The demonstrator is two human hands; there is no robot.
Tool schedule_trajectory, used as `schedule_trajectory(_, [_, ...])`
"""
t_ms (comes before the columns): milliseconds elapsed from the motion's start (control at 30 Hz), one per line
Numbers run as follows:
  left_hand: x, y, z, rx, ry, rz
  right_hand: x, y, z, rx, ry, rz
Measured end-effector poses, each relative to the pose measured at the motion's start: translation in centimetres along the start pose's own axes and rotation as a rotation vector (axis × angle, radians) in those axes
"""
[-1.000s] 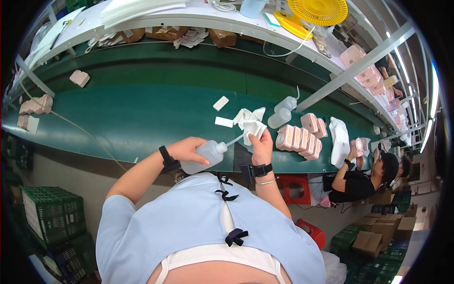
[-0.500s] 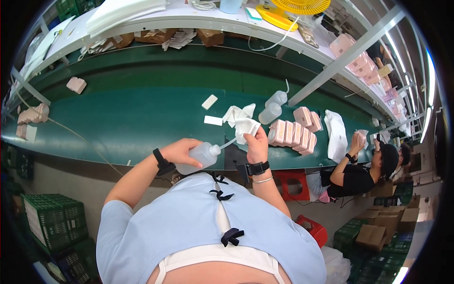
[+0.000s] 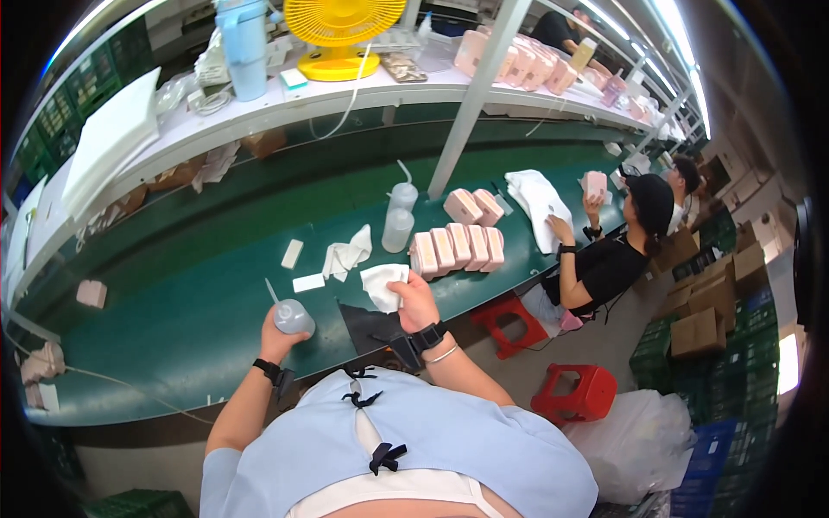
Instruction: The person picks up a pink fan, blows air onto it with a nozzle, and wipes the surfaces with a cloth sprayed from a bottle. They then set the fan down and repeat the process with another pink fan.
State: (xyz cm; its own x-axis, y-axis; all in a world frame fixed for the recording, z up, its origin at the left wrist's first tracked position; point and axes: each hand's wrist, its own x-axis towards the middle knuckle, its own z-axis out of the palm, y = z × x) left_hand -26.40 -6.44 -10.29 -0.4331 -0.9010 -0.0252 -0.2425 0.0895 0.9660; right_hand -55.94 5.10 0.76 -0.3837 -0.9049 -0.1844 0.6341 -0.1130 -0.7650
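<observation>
My left hand [image 3: 278,338] is wrapped around a translucent squeeze bottle [image 3: 295,316], whose thin spout points up and away. I cannot tell whether its base touches the green table. A folded white cloth [image 3: 382,285] is pinched in my right hand [image 3: 418,304], just above the table by a dark mat [image 3: 367,328]. Beyond it lies a second, crumpled white cloth [image 3: 349,253], with two small white blocks [image 3: 292,253] to its left. To the right of my right hand stands a row of pink cases [image 3: 456,250], and two more pink cases [image 3: 473,207] sit behind them.
Two more squeeze bottles [image 3: 398,230] stand near the metal post [image 3: 475,95]. A shelf [image 3: 259,112] above the table bears a yellow fan [image 3: 344,34] and a blue tumbler [image 3: 242,52]. At right, a co-worker [image 3: 604,250] holds a pink case beside a white cloth pile [image 3: 537,207]. Red stools [image 3: 574,393] stand below.
My left hand has drawn the bottle away from the cloth, leftward, and turned its spout upward. The cloth stays in my right hand. The view has swung to the right.
</observation>
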Motion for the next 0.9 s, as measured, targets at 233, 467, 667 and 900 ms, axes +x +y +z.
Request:
schedule_trajectory(233, [5.2, -1.6, 2.3, 0.104, 0.214, -0.001, -1.5, -2.8, -2.2, -0.02, 0.049, -0.019])
schedule_trajectory(467, [3.9, -2.4, 3.3, 0.09, 0.197, 0.019, -2.0, -3.7, -4.7, 0.017, 0.086, -0.006])
schedule_trajectory(667, [2.7, -6.9, 2.6, -0.036, 0.369, -0.043, -0.1, -2.9, -4.5, 0.021, 0.058, 0.054])
schedule_trajectory(900, [5.1, -0.4, 3.8, 0.047, 0.325, 0.006, 0.5, -4.3, -5.2, -0.018, 0.041, 0.055])
